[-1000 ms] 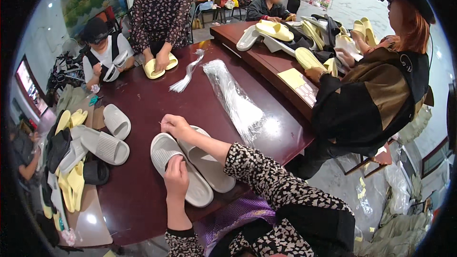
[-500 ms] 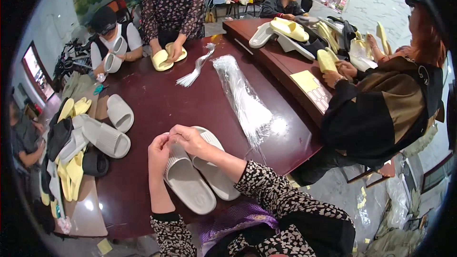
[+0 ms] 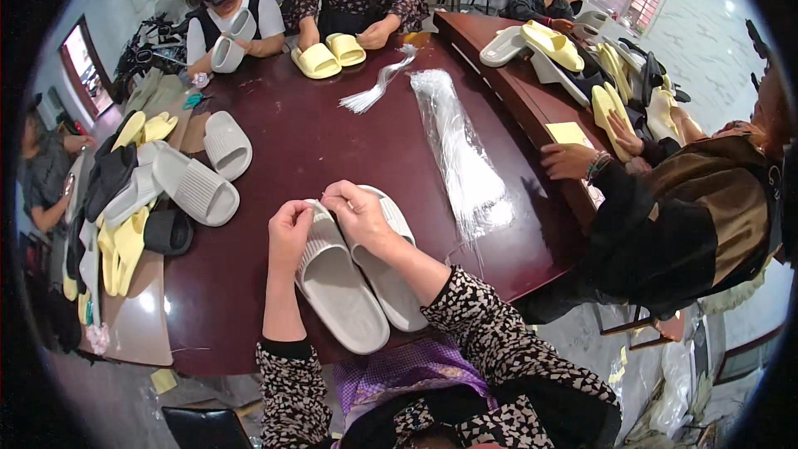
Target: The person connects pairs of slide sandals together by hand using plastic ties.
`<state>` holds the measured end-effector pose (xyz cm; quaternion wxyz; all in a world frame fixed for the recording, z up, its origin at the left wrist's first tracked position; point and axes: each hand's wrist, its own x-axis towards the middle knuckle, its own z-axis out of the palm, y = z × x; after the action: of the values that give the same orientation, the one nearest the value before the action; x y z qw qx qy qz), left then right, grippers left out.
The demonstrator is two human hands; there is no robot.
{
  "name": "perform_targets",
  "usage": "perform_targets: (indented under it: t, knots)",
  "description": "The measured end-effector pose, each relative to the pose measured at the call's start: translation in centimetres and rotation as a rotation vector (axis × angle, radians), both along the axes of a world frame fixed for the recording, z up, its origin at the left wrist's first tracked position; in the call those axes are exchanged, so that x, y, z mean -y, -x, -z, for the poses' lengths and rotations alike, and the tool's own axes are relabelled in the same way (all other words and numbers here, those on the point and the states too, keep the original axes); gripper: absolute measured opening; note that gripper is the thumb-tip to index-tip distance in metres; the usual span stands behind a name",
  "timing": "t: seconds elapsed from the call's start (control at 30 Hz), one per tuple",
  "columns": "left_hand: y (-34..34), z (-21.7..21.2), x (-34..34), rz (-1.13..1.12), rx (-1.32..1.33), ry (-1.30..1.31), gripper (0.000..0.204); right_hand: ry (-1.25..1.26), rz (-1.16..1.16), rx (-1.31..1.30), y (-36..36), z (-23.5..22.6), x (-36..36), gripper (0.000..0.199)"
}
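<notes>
A: We've got the left hand (image 3: 289, 229) and right hand (image 3: 357, 212) pinched together on the upper straps of the grey slippers (image 3: 353, 283), which lie side by side at the near edge of the table (image 3: 307, 141).

B: Around them? Clear bag bundle (image 3: 461, 145) to the right, loose grey slides (image 3: 199, 170) to the left, yellow slippers (image 3: 328, 54) across. Nothing blocks our hands.

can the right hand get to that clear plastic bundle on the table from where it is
Probably yes. The right hand sits on the grey slippers, and the clear plastic bundle lies just to its right on the dark table, with only bare tabletop between them.
</notes>
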<state>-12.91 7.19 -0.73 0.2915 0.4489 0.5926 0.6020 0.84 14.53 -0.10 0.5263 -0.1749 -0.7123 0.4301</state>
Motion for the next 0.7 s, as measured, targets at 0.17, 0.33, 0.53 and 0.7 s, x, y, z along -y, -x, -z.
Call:
perform_targets:
  t: [0.17,0.33,0.53,0.7]
  knots:
    - [-0.4,-0.7,0.1,0.011,0.117,0.043,0.006,0.105,-0.038,0.086,-0.2,-0.1,0.1,0.005]
    - [-0.5,-0.9,0.3,0.052,0.194,-0.008,0.006,0.143,-0.057,0.132,-0.3,-0.2,0.2,0.006]
    - [-0.6,-1.2,0.3,0.027,0.243,-0.018,0.004,0.157,-0.075,0.205,-0.3,0.1,0.1,0.004]
    - [-0.5,-0.9,0.2,0.029,0.248,-0.015,0.004,0.155,-0.088,0.182,-0.2,0.1,0.1,0.005]
